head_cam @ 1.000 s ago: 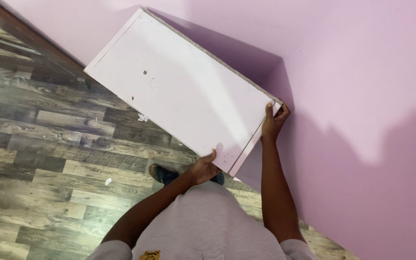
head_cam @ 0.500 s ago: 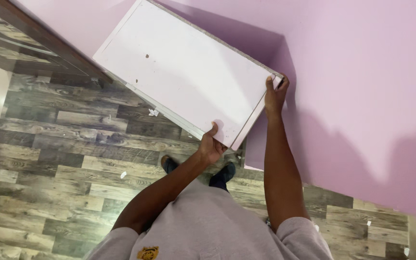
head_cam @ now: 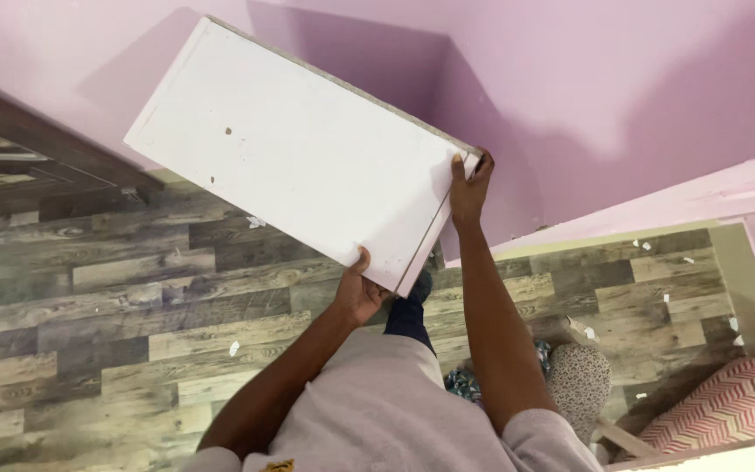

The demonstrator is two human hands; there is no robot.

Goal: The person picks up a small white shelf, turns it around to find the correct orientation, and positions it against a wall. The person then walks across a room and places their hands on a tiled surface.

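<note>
From the head view, the white laminated board (head_cam: pixel 294 153) is held up off the wood-look plank floor (head_cam: pixel 89 297), tilted, with its far end up near the pink wall (head_cam: pixel 622 79) and its near end at the person's chest height.

The risk I see is a slip. The board is long, and both hands grip only its near short end, so most of its weight hangs out beyond them. If either grip loosens, I judge the far end would drop and swing, knocking the wall or the dark wooden trim (head_cam: pixel 54 144) below the board's far left corner, or landing on the shod foot (head_cam: pixel 414 293) just under the board's near edge. The raw chipboard edge along the top could also scrape the paint, since the board stands close beside the wall. Behind the board's near end, a patterned cushion (head_cam: pixel 580 378) and a red-striped seat (head_cam: pixel 727 402) lie on the floor, where a backward step could catch them.

The left hand (head_cam: pixel 360 293) is closed on the board's near lower corner, thumb up on the white face, fingers wrapped underneath and out of sight. The right hand (head_cam: pixel 467 188) clamps the near upper corner, fingers curled over the edge, palm against the end. Neither hand is slack; both are grasping the board.
</note>
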